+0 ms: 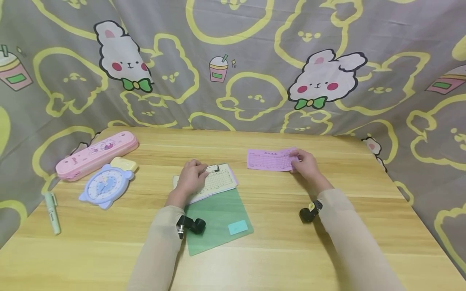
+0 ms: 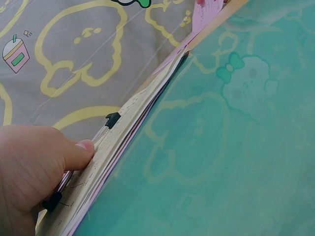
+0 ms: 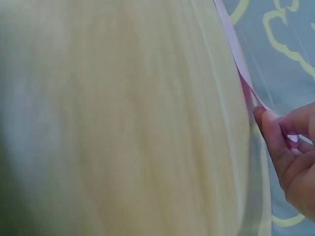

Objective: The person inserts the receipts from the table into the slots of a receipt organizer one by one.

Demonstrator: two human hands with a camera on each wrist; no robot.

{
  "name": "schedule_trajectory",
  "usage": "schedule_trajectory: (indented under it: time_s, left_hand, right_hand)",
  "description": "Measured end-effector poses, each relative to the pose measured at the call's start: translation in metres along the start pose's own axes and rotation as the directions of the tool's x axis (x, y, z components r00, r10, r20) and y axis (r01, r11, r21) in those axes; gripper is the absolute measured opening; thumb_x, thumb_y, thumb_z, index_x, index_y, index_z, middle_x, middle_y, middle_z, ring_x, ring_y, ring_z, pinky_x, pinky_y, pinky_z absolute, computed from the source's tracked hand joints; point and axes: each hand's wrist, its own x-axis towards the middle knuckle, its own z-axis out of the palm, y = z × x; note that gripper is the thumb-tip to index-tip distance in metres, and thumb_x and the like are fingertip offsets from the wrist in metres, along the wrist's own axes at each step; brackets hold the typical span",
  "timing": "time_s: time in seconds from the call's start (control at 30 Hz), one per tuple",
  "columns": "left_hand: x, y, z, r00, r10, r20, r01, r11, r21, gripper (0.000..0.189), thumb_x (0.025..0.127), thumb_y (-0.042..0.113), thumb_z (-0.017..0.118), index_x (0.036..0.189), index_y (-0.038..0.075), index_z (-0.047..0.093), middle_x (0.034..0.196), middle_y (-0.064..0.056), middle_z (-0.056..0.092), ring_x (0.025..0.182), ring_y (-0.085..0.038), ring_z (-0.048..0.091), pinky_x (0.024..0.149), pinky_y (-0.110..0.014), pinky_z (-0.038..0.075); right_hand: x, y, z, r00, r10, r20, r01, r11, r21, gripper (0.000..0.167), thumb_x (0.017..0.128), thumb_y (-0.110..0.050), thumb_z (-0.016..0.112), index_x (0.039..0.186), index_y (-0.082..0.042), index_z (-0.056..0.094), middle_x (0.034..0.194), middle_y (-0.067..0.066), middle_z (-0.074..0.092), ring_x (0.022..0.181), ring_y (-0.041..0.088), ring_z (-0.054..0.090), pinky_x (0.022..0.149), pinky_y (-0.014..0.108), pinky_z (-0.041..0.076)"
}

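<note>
My left hand (image 1: 191,178) lies at the top of a green see-through clipboard (image 1: 218,214), its fingers curled about the metal clip (image 1: 212,169) with black ends. In the left wrist view the thumb bears on the stack of printed forms (image 2: 120,140) beside that clip. Cream sheets lie uppermost in the stack, with pink and white edges below. Off to the right, my right hand (image 1: 306,163) pinches the right end of a purple printed slip (image 1: 269,160), which bends a little. The right wrist view shows that slip (image 3: 227,29) nearly edge-on between thumb and fingers.
On the left of the wooden table (image 1: 284,250) lie a pink pencil case (image 1: 98,155), a yellow block-like item (image 1: 124,163), a blue toy clock (image 1: 106,186) and a pale green highlighter (image 1: 52,213). A turquoise label (image 1: 238,227) marks the clipboard's lower corner. Patterned curtain (image 1: 251,52) hangs behind.
</note>
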Motion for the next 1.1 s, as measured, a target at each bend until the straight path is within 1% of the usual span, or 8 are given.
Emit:
schedule_trajectory:
  time_s: [0.13, 0.23, 0.3, 0.47, 0.6, 0.8, 0.93, 1.1]
  left_hand:
    - [0.001, 0.001, 0.001, 1.000, -0.006, -0.001, 0.006, 1.000, 0.001, 0.034, 0.086, 0.018, 0.051, 0.117, 0.001, 0.053, 0.109, -0.013, 0.046, 0.098, -0.027, 0.037, 0.080, -0.040, 0.034]
    - [0.001, 0.000, 0.001, 1.000, -0.012, 0.002, 0.012, 1.000, 0.000, 0.034, 0.087, 0.018, 0.051, 0.117, 0.002, 0.053, 0.109, -0.012, 0.046, 0.099, -0.026, 0.037, 0.080, -0.040, 0.034]
    - [0.001, 0.000, 0.000, 1.000, -0.016, 0.007, 0.016, 1.000, -0.002, 0.035, 0.087, 0.019, 0.051, 0.117, 0.003, 0.053, 0.109, -0.012, 0.045, 0.099, -0.026, 0.037, 0.080, -0.040, 0.034]
    - [0.000, 0.000, 0.000, 1.000, -0.021, 0.010, 0.021, 1.000, -0.012, 0.035, 0.087, 0.018, 0.051, 0.118, 0.002, 0.052, 0.109, -0.012, 0.045, 0.099, -0.026, 0.037, 0.080, -0.040, 0.034]
    - [0.000, 0.000, 0.000, 1.000, -0.017, 0.006, 0.017, 1.000, -0.018, 0.035, 0.086, 0.018, 0.052, 0.117, 0.002, 0.053, 0.108, -0.011, 0.046, 0.097, -0.025, 0.037, 0.078, -0.039, 0.035]
    - [0.001, 0.001, 0.000, 1.000, -0.017, 0.005, 0.017, 1.000, -0.017, 0.035, 0.086, 0.019, 0.052, 0.117, 0.002, 0.053, 0.107, -0.010, 0.046, 0.097, -0.025, 0.037, 0.079, -0.039, 0.034]
    - [0.001, 0.000, 0.000, 1.000, -0.016, 0.000, 0.016, 1.000, -0.015, 0.034, 0.086, 0.019, 0.052, 0.116, 0.002, 0.054, 0.105, -0.010, 0.046, 0.096, -0.024, 0.037, 0.078, -0.038, 0.034]
    - [0.001, 0.000, 0.000, 1.000, -0.019, -0.001, 0.019, 1.000, -0.018, 0.033, 0.086, 0.019, 0.053, 0.115, 0.002, 0.055, 0.103, -0.009, 0.046, 0.096, -0.024, 0.038, 0.078, -0.038, 0.035]
  right_hand:
    - [-0.005, -0.004, -0.005, 0.999, 0.028, 0.023, -0.031, 0.990, 0.134, 0.037, 0.077, 0.011, 0.037, 0.113, 0.011, 0.046, 0.113, 0.029, 0.045, 0.067, 0.016, 0.052, 0.057, 0.025, 0.048]
    - [-0.009, -0.010, -0.008, 0.999, 0.025, 0.049, -0.035, 0.974, 0.224, 0.042, 0.075, 0.013, 0.034, 0.116, 0.012, 0.043, 0.111, 0.030, 0.044, 0.068, 0.012, 0.052, 0.060, 0.023, 0.048]
    - [-0.011, -0.014, -0.008, 0.998, 0.005, 0.063, -0.022, 0.961, 0.275, 0.041, 0.077, 0.014, 0.034, 0.117, 0.013, 0.041, 0.111, 0.032, 0.043, 0.068, 0.010, 0.054, 0.062, 0.023, 0.048]
    - [-0.017, -0.027, -0.004, 0.993, -0.052, 0.102, 0.014, 0.940, 0.341, 0.036, 0.081, 0.013, 0.040, 0.117, 0.015, 0.041, 0.114, 0.033, 0.042, 0.069, 0.010, 0.056, 0.066, 0.025, 0.048]
    - [-0.020, -0.032, 0.003, 0.984, -0.079, 0.161, 0.016, 0.934, 0.357, 0.034, 0.081, 0.012, 0.044, 0.115, 0.015, 0.043, 0.111, 0.032, 0.044, 0.074, 0.011, 0.056, 0.068, 0.027, 0.048]
    - [-0.027, -0.036, 0.019, 0.952, -0.111, 0.286, 0.012, 0.945, 0.328, 0.032, 0.081, 0.011, 0.045, 0.113, 0.014, 0.046, 0.099, 0.026, 0.054, 0.075, 0.016, 0.057, 0.066, 0.030, 0.048]
    - [-0.029, -0.037, 0.031, 0.934, -0.083, 0.348, -0.037, 0.945, 0.326, 0.032, 0.080, 0.011, 0.045, 0.112, 0.011, 0.049, 0.097, 0.023, 0.055, 0.077, 0.019, 0.057, 0.066, 0.030, 0.048]
    - [-0.032, -0.038, 0.045, 0.928, -0.044, 0.370, -0.085, 0.942, 0.324, 0.033, 0.079, 0.011, 0.046, 0.111, 0.009, 0.050, 0.098, 0.021, 0.055, 0.077, 0.021, 0.057, 0.065, 0.030, 0.048]
